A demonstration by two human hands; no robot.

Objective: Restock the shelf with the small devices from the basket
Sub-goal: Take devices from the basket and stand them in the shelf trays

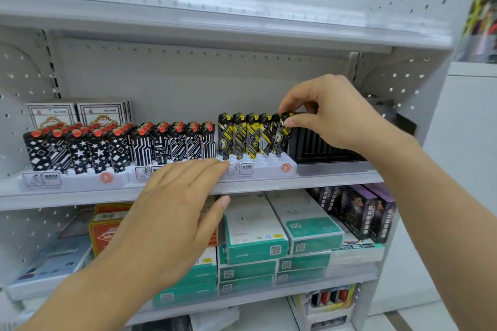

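Observation:
A row of black-and-yellow small devices [248,136] stands upright in a white display tray [265,166] on the middle shelf [269,183]. My right hand [333,113] pinches the top of the rightmost black-and-yellow device [283,130] at the end of that row. My left hand [174,212] reaches forward with straight fingers, its fingertips touching the front of the white tray at the shelf edge. It holds nothing. The basket is out of view.
Black-and-white devices with red caps [118,145] fill two trays to the left. White boxes [78,113] stand behind them. A black ribbed holder [322,148] sits right of the row. Teal boxes [269,234], orange boxes [105,228] and dark purple boxes [360,209] fill the shelf below.

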